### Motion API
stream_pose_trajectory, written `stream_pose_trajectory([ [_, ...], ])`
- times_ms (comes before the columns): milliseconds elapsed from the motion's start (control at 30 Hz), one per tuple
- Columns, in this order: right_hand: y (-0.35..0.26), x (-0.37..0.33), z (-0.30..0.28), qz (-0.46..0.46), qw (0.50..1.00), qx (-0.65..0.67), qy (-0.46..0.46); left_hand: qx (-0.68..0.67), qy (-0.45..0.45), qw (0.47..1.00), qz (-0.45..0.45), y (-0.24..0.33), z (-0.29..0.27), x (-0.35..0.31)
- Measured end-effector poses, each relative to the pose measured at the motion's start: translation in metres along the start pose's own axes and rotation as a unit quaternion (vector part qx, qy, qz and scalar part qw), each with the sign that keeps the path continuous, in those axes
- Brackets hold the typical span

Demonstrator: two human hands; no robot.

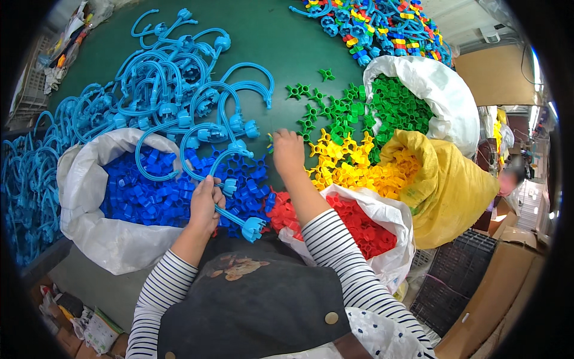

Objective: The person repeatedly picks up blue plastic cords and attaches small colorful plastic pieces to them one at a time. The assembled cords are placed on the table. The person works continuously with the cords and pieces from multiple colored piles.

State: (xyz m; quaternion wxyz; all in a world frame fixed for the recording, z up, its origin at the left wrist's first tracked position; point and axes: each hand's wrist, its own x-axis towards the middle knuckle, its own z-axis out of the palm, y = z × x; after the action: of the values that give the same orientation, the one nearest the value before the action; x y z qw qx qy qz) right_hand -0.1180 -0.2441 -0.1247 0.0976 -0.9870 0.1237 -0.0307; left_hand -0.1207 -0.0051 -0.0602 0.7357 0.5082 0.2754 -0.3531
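Note:
My left hand (206, 204) is closed round a light-blue curved plastic tube (224, 212) with a toothed cup at its end. That cup (253, 229) hangs just right of the hand, over loose dark-blue plastic pieces (239, 173). Farther right, my right hand (289, 153) is held over the green table with its fingers drawn together. A small yellow and green bit shows at its fingertips, mostly hidden by the fingers. Yellow star-shaped pieces (341, 157) lie just right of that hand, with green ones (344, 110) beyond them.
Many light-blue tubes (161, 78) pile at the left and far left. Open sacks hold pieces: a white sack (81, 197) of blue, a white sack (406, 239) of red, a yellow sack (448, 191), a white sack (454, 102) of green. Multicoloured assembled tubes (382, 30) heap at the back right.

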Motion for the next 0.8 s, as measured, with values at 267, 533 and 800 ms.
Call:
stream_pose_trajectory([
  [267, 0.022, -0.014, -0.009, -0.016, 0.978, 0.201, 0.052, 0.018, 0.029, 0.999, -0.008, -0.011, 0.001, 0.015],
  [533, -0.021, -0.043, -0.053, -0.01, 0.913, 0.401, 0.076, 0.208, -0.044, 0.977, 0.001, -0.01, 0.019, 0.012],
  [800, -0.026, -0.06, -0.068, 0.08, 0.898, 0.414, 0.125, 0.031, -0.017, 0.996, -0.084, -0.006, 0.019, 0.003],
])
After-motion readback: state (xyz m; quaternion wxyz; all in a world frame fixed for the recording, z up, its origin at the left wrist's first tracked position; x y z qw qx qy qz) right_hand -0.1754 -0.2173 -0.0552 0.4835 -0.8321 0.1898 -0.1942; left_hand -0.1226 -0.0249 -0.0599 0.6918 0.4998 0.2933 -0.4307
